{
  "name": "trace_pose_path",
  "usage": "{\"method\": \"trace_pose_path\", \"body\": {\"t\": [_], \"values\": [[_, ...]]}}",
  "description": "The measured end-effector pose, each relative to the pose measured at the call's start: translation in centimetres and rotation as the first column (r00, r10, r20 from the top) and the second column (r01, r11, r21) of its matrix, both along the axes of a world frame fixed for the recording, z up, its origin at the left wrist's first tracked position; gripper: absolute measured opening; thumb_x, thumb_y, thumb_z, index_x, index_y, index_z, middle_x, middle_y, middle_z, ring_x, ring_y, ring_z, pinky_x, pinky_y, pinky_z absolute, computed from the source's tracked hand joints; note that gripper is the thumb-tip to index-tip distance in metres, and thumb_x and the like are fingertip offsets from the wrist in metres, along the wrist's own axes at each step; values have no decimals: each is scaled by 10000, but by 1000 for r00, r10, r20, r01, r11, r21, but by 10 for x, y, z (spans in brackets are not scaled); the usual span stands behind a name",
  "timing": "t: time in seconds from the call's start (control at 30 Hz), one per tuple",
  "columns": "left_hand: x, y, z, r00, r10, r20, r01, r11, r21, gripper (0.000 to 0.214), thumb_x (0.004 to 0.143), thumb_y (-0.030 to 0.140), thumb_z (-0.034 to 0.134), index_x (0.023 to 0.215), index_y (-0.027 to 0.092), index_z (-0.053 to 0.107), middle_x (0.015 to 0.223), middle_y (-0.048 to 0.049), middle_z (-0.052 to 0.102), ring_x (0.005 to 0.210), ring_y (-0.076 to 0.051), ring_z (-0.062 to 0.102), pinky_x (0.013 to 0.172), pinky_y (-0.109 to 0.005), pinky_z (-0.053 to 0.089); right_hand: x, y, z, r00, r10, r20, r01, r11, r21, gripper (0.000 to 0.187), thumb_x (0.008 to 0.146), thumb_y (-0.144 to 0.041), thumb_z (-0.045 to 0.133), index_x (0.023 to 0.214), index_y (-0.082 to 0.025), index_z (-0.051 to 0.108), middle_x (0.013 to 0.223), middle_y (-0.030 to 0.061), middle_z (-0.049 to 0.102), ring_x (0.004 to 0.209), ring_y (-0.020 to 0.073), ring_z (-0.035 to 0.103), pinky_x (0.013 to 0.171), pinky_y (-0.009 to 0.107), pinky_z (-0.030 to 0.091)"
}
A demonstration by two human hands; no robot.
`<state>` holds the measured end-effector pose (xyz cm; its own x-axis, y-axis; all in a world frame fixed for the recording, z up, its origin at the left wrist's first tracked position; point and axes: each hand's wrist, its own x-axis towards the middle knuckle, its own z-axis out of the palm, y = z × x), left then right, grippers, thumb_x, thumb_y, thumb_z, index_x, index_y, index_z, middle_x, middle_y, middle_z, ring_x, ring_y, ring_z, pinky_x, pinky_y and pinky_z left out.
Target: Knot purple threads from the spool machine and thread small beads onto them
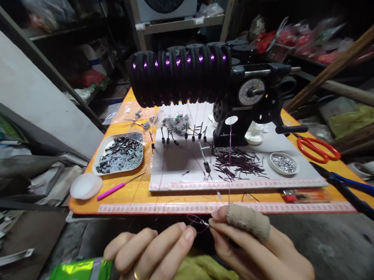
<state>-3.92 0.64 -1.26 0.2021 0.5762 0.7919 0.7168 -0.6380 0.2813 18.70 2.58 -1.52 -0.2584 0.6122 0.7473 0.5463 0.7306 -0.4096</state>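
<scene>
Side by side, both hands are in front of the table's near edge. My left hand (154, 254), with a ring on one finger, has thumb and forefinger pinched at a loop of thin purple fishing line (195, 218). Between the thumb and fingertips of my right hand (259, 246) is a small metal swivel (204, 222) with the looped line at it. A tan finger wrap (248, 221) covers one finger of that hand. From the hand, a taut purple strand (229, 159) rises to the black hand-cranked winder (237, 92).
Black spools (178, 78) line the winder. On the white board (185, 173) lie dark tube pieces (238, 164) and a dish of metal bits (283, 163). Around it are a parts tray (120, 153), pink-handled tool (112, 191), red scissors (319, 150) and blue-handled pliers (358, 188).
</scene>
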Motion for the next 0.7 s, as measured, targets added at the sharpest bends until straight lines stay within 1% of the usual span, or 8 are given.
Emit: {"method": "trace_pose_path", "body": {"t": [0.07, 0.1, 0.23, 0.33, 0.4, 0.5, 0.6, 0.7], "values": [[1, 8, 4, 975, -34, -221, 57, 994, 97, 227, 871, 165, 729, 1083, 239, 760, 885, 41, 809, 744, -146, 571, 687, -288, 376, -2, 2, 9, 1000, -3, -9, 3, 1000, -3, 346, 788, -80, 731, 1091, -245, 717, 940, 52, 793, 814, 215, 773, 807, 268, 666], [3, 12, 5, 982, -39, -186, 63, 990, 126, 198, 858, 139, 731, 1033, 227, 760, 843, 33, 803, 748, -151, 568, 698, -294, 384, -3, 3, 14, 1000, -7, -13, 6, 1000, -11, 290, 792, -74, 721, 1042, -221, 723, 908, 57, 790, 774, 198, 771, 794, 241, 662], [21, 21, -2, 971, -149, 185, 153, 988, -6, 152, 862, 108, 709, 940, 238, 717, 765, 23, 743, 777, -167, 546, 704, -311, 431, -4, 6, 30, 999, 40, -19, -41, 997, -60, 171, 819, -61, 664, 913, -196, 710, 831, 51, 771, 687, 158, 754, 729, 188, 646], [33, 23, -9, 880, -220, 421, 256, 966, -29, 109, 861, 135, 724, 884, 241, 730, 760, 12, 629, 763, -151, 514, 683, -296, 442, -2, 7, 34, 993, 117, -9, -118, 986, -114, 185, 824, -66, 660, 943, -202, 697, 846, 48, 766, 729, 161, 753, 733, 185, 635], [37, 24, -12, 789, -257, 558, 339, 940, -47, 119, 826, 130, 761, 832, 247, 738, 880, -10, 619, 840, -157, 545, 731, -305, 475, 0, 7, 35, 988, 154, -12, -154, 978, -143, 207, 809, -58, 673, 958, -201, 687, 862, 42, 760, 755, 157, 749, 751, 176, 625], [39, 29, -11, 611, -345, 713, 587, 802, -115, 114, 823, 152, 764, 843, 259, 728, 1026, -37, 714, 969, -205, 631, 830, -378, 520, 2, 8, 35, 983, 183, -26, -184, 972, -143, 227, 793, -35, 673, 951, -198, 673, 874, 39, 749, 764, 143, 739, 766, 161, 609], [38, 37, -4, 453, -396, 799, 761, 639, -115, 78, 877, 178, 707, 886, 254, 723, 747, -21, 744, 778, -191, 684, 757, -379, 533, 3, 10, 37, 979, 200, -29, -202, 968, -147, 248, 797, -19, 655, 966, -201, 666, 879, 41, 740, 774, 139, 731, 761, 163, 601], [30, 46, 5, 468, -434, 770, 795, 586, -153, 100, 913, 165, 661, 915, 243, 724, 681, -20, 705, 674, -170, 658, 701, -361, 521, 4, 13, 41, 963, 265, -41, -268, 947, -179, 238, 810, -15, 647, 962, -198, 663, 878, 42, 721, 783, 138, 719, 747, 170, 597]]}}
